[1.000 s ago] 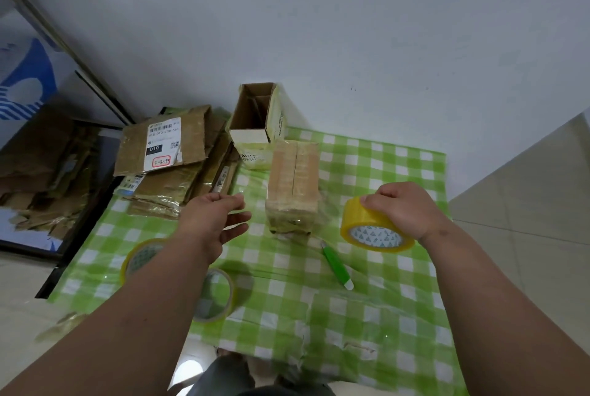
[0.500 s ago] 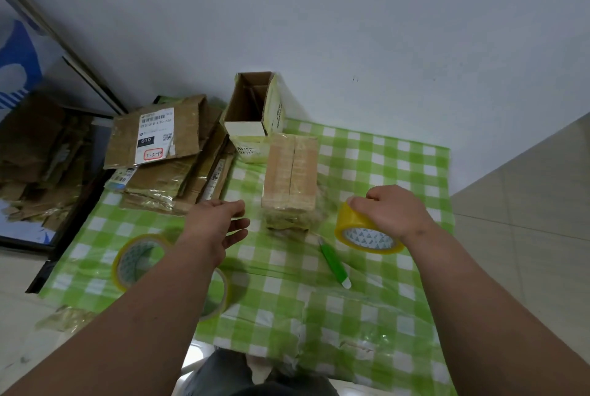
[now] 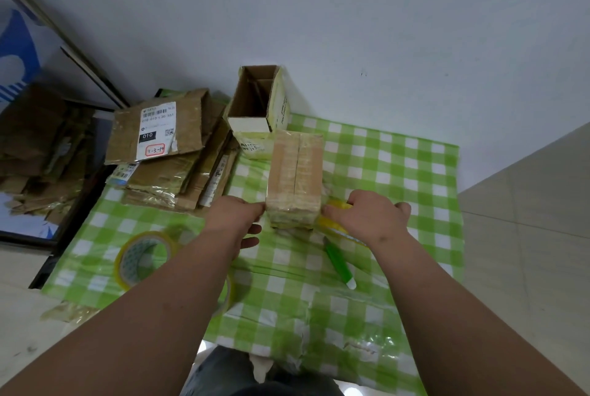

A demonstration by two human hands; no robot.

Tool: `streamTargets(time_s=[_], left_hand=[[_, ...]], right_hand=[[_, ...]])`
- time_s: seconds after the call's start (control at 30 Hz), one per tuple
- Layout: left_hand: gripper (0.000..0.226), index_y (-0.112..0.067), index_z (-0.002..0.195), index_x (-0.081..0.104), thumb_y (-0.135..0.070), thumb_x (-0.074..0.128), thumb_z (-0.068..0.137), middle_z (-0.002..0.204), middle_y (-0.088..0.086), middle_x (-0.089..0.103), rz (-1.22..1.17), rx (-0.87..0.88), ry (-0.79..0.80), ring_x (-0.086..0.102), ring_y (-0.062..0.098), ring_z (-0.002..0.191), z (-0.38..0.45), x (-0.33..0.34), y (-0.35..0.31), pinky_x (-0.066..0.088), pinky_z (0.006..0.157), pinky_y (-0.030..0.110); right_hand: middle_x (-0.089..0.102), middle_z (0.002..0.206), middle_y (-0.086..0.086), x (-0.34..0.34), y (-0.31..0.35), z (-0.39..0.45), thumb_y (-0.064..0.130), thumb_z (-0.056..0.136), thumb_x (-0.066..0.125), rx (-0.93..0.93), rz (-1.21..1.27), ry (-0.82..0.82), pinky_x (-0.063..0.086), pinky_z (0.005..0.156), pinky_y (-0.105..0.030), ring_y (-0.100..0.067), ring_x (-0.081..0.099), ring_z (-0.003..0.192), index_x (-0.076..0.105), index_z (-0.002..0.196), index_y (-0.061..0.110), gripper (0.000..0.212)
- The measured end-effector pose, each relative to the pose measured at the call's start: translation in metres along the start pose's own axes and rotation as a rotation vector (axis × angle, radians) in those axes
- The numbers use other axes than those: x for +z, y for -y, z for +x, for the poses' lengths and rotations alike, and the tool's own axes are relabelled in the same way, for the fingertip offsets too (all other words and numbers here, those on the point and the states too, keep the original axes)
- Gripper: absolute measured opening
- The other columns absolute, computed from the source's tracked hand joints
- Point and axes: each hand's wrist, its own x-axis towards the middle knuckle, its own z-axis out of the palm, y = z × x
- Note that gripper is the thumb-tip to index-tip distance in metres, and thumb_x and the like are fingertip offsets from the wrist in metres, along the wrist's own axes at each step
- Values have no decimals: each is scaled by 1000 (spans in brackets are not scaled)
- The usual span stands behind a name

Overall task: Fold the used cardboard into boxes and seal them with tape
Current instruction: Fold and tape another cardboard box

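A desk (image 3: 399, 153) under a green-and-white checked plastic cloth stands against a plain white wall, with pale floor tiles at the right edge of the frame.

At the centre, the left hand (image 3: 236, 220) has its fingers (image 3: 255, 205) loosely extended, the tips touching the near left corner of the taped box (image 3: 295, 178). The right hand (image 3: 364, 220) curls its fingers over a yellow tape roll (image 3: 332, 225), pressed just beside the box's near right corner.

From here, the likely trouble is the tape: if the roll is pulled before the left hand has a firm hold, the light box may slide or spin on the slick cloth and the strip may go on crooked or wrinkle. The free tape end cannot be seen, so it may also stick back on itself.

A green cutter (image 3: 338, 263) lies just below the right hand. Another roll (image 3: 143, 256) sits at lower left, and a third is partly hidden under the left forearm. An open box (image 3: 255, 98) stands behind the taped one at upper centre. Flattened cardboard (image 3: 159, 153) is stacked at centre left, with more on the floor at far left.
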Motion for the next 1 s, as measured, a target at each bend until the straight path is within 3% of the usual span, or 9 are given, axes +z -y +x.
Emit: streamTargets(time_s=[0.23,0.3,0.37,0.47,0.57,0.73,1.0], left_hand=[[11,-10,91,61,-18,68,92,102,11,61,71,56,-72,61,26,96,2,6,-4,58,71,39],[20,-12,104,57,-19,71,90,105,6,58,101,112,-86,59,25,96,4,8,-4,57,78,39],[30,-17,110,55,-16,73,87,101,2,57,130,170,-98,57,20,87,7,10,-2,53,76,36],[15,-17,96,61,-5,65,88,97,1,63,189,241,-109,58,16,80,7,13,0,44,65,28],[23,-21,83,64,1,59,86,87,0,68,217,278,-91,63,20,83,6,13,4,45,65,28],[21,-24,82,61,-5,59,90,85,-3,68,214,355,-68,61,15,79,-1,4,3,46,66,28],[14,-26,86,63,-13,67,90,86,-14,68,343,501,2,64,3,85,-6,-5,5,49,73,23]], right_hand=[[62,72,10,11,8,-5,62,90,46,36,210,-34,22,99,-43,-16,58,81,48,106,32,34],[62,70,9,13,9,-5,53,96,39,24,243,-46,21,99,-43,-16,59,80,50,105,32,26],[61,70,9,14,8,-5,53,98,34,19,271,-45,20,98,-43,-16,59,83,52,100,32,29],[62,72,9,16,7,-5,63,95,35,28,272,-65,20,96,-42,-18,60,87,49,98,34,33],[61,70,8,19,7,-6,59,94,43,16,256,-120,23,93,-42,-19,60,82,44,94,30,30],[55,81,10,16,2,-10,38,91,57,-163,255,-100,22,90,-40,-19,53,92,42,79,29,21],[48,108,11,16,-7,-17,55,92,51,-290,116,-48,15,99,-39,-16,43,115,63,94,43,17]])
